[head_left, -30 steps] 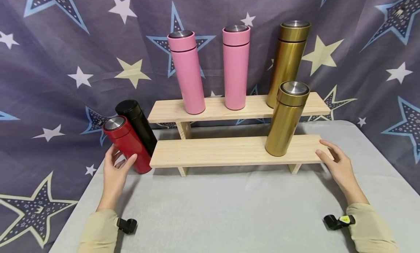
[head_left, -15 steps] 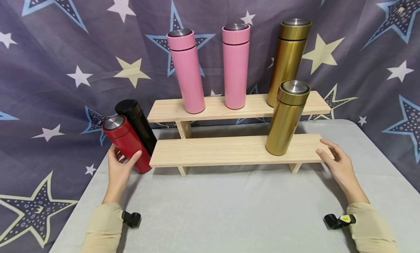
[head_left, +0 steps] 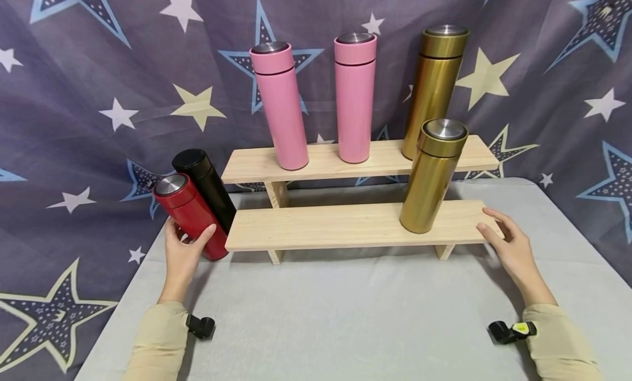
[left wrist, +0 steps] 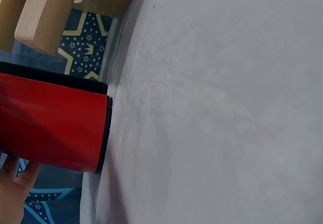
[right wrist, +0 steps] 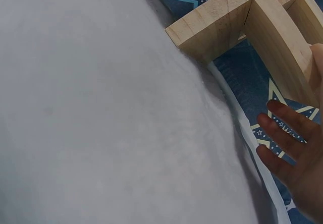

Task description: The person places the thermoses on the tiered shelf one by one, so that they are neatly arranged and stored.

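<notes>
In the head view my left hand [head_left: 181, 260] grips the lower part of a red thermos bottle [head_left: 191, 213], thumb across its front and fingers behind. The bottle stands on the table beside the left end of a two-tier wooden shelf [head_left: 316, 224]. A black thermos bottle [head_left: 204, 180] stands right behind it. In the left wrist view the fingers [left wrist: 25, 176] meet the side of the red bottle. My right hand [head_left: 513, 249] is at the right end of the lower board, thumb at its edge. The right wrist view shows its other fingers [right wrist: 282, 133] spread and relaxed, holding nothing.
Two pink thermos bottles [head_left: 281, 112] [head_left: 355, 104] and a tall gold one [head_left: 434, 95] stand on the upper board. A shorter gold thermos bottle [head_left: 432, 183] stands right of centre on the lower board. A star-patterned curtain [head_left: 123, 84] hangs behind the grey-covered table [head_left: 345, 315].
My left hand has moved in to the right and closed round the red thermos bottle. The right hand stays at the shelf end, and the head view has tilted slightly.
</notes>
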Motion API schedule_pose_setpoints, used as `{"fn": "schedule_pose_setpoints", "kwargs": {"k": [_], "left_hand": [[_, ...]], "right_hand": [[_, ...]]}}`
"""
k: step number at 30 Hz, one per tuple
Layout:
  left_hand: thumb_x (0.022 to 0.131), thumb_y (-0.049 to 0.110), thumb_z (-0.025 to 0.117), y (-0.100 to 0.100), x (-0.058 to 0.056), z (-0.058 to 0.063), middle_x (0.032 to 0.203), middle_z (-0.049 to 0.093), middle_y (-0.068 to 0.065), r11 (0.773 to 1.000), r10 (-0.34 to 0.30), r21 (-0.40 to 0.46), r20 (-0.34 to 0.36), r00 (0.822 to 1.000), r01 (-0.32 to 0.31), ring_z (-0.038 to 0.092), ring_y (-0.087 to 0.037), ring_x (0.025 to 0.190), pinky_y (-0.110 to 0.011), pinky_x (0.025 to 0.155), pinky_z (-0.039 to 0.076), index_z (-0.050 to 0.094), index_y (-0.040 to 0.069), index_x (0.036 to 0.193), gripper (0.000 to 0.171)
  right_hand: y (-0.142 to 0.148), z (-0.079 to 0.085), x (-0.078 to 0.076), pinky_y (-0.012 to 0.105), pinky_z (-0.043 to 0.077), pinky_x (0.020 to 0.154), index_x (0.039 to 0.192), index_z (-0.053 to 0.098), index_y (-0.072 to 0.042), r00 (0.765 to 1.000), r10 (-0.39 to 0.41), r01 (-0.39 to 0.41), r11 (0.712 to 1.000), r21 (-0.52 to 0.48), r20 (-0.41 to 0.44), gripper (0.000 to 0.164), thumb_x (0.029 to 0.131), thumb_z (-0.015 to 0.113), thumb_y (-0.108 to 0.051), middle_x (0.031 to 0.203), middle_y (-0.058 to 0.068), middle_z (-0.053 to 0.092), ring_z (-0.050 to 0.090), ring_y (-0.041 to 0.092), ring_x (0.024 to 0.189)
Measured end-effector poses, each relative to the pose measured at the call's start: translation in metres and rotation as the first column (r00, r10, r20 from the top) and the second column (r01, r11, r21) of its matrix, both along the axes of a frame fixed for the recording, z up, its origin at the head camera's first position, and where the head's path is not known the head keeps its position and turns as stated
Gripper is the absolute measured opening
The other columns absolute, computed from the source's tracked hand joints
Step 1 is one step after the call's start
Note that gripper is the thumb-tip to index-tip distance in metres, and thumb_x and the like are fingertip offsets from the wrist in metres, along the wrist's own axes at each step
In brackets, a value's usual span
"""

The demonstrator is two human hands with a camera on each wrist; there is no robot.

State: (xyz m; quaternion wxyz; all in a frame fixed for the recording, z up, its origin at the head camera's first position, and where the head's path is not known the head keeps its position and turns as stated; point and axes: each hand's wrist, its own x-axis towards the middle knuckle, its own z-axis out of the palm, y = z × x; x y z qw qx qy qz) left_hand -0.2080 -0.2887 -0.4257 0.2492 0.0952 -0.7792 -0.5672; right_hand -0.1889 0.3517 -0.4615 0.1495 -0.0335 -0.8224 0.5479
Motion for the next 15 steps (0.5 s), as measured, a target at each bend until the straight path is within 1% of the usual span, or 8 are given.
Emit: {"fn": "schedule_pose_setpoints", "kwargs": {"k": [3,6,12,15], "left_hand": [[0.085,0.019,0.079,0.0002,-0.0006,0.0014,0.133,0.047,0.002,1.0,0.008,-0.022,-0.004,1.0,-0.008,0.049,-0.011,0.112,-0.02,0.088,0.044,0.034,0.016,0.149,0.079],[0.084,0.02,0.079,0.0001,0.0001,0.0023,0.131,0.048,0.001,0.999,0.017,-0.038,-0.01,1.0,-0.017,0.05,-0.012,0.111,-0.02,0.087,0.044,0.036,0.015,0.148,0.077],[0.083,0.018,0.08,-0.0006,0.0034,0.0031,0.129,0.05,0.001,0.999,0.031,-0.03,-0.026,0.999,-0.032,0.05,-0.011,0.111,-0.022,0.089,0.045,0.04,0.014,0.145,0.074],[0.083,0.017,0.081,-0.0013,0.0052,0.0042,0.126,0.051,0.002,0.999,0.045,-0.021,-0.03,0.999,-0.045,0.052,-0.011,0.109,-0.021,0.088,0.045,0.041,0.015,0.144,0.073]], "right_hand": [[0.0005,0.0006,-0.0004,0.004,0.039,0.083,0.147,0.05,-0.022,1.0,-0.001,0.001,1.0,-0.003,-0.001,0.051,0.099,0.063,-0.028,0.136,-0.017,0.051,0.046,-0.009,0.115],[0.0006,0.0006,-0.0003,0.004,0.039,0.083,0.147,0.049,-0.023,1.0,0.003,-0.003,1.0,-0.001,0.003,0.051,0.099,0.063,-0.028,0.137,-0.017,0.05,0.046,-0.009,0.115],[-0.0003,0.0002,0.0,0.004,0.039,0.082,0.147,0.05,-0.022,1.0,0.004,-0.004,1.0,0.0,-0.004,0.05,0.099,0.063,-0.028,0.135,-0.018,0.051,0.046,-0.01,0.113],[-0.0006,0.0,-0.0001,0.004,0.039,0.082,0.147,0.05,-0.022,1.0,0.006,-0.006,1.0,-0.002,-0.009,0.05,0.099,0.063,-0.027,0.134,-0.02,0.051,0.047,-0.01,0.112]]}}
